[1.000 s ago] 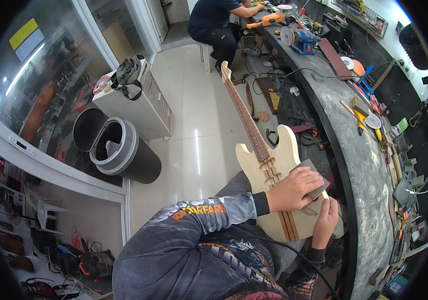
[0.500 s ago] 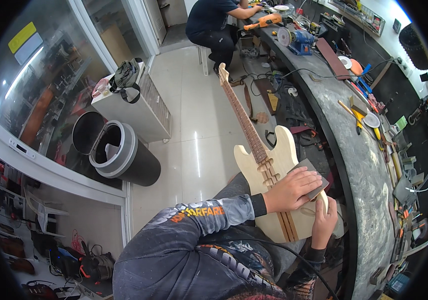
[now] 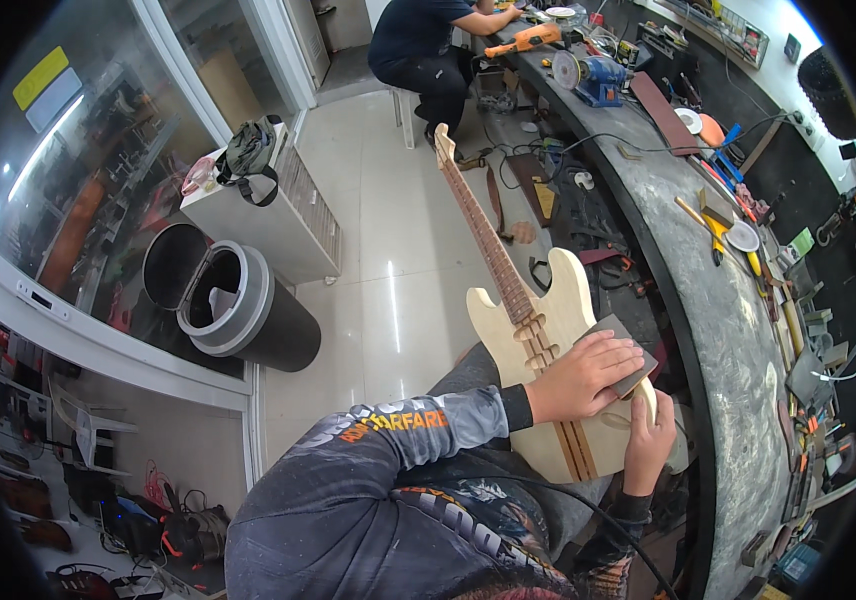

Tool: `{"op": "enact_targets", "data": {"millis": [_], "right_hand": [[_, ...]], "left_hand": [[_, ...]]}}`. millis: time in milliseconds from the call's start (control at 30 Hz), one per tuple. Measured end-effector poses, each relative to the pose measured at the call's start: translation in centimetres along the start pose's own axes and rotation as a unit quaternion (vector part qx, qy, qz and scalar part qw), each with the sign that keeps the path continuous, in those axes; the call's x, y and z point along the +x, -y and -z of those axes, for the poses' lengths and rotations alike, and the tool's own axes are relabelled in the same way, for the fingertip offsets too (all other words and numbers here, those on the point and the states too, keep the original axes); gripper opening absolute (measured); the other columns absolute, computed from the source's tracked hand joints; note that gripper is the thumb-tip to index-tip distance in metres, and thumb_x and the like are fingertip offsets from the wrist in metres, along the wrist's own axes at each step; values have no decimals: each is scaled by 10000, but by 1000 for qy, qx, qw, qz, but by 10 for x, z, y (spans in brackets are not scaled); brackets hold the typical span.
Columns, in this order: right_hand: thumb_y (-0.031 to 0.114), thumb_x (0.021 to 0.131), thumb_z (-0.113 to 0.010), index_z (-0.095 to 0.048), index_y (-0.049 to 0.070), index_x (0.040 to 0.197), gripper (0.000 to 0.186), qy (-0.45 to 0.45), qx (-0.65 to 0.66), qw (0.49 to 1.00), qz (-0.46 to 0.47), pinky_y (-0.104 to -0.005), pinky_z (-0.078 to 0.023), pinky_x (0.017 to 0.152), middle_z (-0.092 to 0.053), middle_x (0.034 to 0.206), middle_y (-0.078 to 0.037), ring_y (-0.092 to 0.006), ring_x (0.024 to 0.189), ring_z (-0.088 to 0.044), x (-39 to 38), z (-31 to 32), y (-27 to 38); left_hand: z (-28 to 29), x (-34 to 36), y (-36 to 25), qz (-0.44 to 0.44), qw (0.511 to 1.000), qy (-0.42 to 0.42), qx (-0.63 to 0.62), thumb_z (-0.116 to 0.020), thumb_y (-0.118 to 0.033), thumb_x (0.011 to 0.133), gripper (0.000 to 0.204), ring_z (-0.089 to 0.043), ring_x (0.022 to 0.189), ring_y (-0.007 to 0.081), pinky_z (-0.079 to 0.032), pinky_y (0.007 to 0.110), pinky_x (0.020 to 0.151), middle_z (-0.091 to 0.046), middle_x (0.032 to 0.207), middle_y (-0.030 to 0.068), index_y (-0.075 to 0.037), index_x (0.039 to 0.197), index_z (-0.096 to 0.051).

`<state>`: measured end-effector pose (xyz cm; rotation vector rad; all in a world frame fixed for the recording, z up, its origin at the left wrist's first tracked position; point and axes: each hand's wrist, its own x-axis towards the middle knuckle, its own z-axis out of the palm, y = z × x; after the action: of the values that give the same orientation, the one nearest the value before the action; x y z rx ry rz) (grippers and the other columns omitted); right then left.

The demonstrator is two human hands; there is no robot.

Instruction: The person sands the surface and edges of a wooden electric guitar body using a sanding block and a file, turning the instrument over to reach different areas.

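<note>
An unfinished electric guitar in pale bare wood lies across my lap, its fretted neck reaching away toward the far end of the room. Dark strips run down the middle of the body, along with scooped cutouts. My left hand lies over a dark grey piece of sandpaper, fingers closed on it, pressing it to the body's right edge. Just nearer, my right hand grips the rim of the body, thumb on top; its other fingers are partly hidden.
To the right runs a long grey workbench with hand tools along its wall side and a blue bench grinder. A black bin and white drawer cabinet stand left. Another person sits at the bench's far end.
Almost nothing differs. The view has shifted very slightly, and both hands keep the same places on the guitar and sandpaper.
</note>
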<state>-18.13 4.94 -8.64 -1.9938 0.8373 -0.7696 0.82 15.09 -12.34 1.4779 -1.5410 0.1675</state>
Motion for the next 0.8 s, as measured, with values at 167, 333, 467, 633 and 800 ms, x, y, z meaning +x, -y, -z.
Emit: {"op": "enact_targets", "data": {"millis": [167, 333, 467, 633, 800], "right_hand": [[199, 1132, -742, -706, -38, 1271, 277, 5, -4, 1000, -8, -383, -558, 944, -754, 1105, -140, -232, 1028, -700, 0, 1, -2], [177, 1125, -741, -708, -37, 1279, 265, 6, 12, 1000, 18, -390, -567, 947, -760, 1099, -153, -243, 1011, -710, -1, 1, -6], [164, 1119, -743, -706, -48, 1272, 264, -3, 1, 1000, 8, -399, -572, 940, -759, 1086, -161, -255, 1002, -719, -1, 0, -2], [166, 1114, -755, -703, -49, 1254, 262, -10, 4, 1000, 17, -401, -568, 933, -752, 1077, -168, -257, 1005, -715, 3, -3, 0], [170, 1109, -760, -704, -43, 1248, 260, 1, 10, 1000, 12, -400, -564, 928, -750, 1076, -156, -256, 995, -705, -1, -2, 1]], "left_hand": [[-1, -1, 0, 1, 1000, 3, 2, -802, -147, 939, 672, -567, 1580, 306, -353, 551, 1368, -665, 1626, 127, -65, 1589, -651], [-1, -4, 1, -3, 1000, -5, 1, -792, -123, 921, 688, -563, 1585, 315, -354, 555, 1368, -649, 1640, 134, -67, 1591, -647], [-4, -4, 1, 11, 1000, 20, -14, -787, -110, 912, 708, -561, 1587, 321, -358, 558, 1366, -650, 1639, 144, -64, 1602, -639], [1, 2, 5, -10, 1000, 3, -14, -782, -105, 920, 681, -565, 1585, 324, -360, 559, 1368, -652, 1638, 146, -57, 1588, -654], [4, -1, 2, -6, 1000, -3, -1, -792, -122, 935, 665, -574, 1576, 319, -373, 557, 1354, -665, 1632, 139, -56, 1584, -660]]}}
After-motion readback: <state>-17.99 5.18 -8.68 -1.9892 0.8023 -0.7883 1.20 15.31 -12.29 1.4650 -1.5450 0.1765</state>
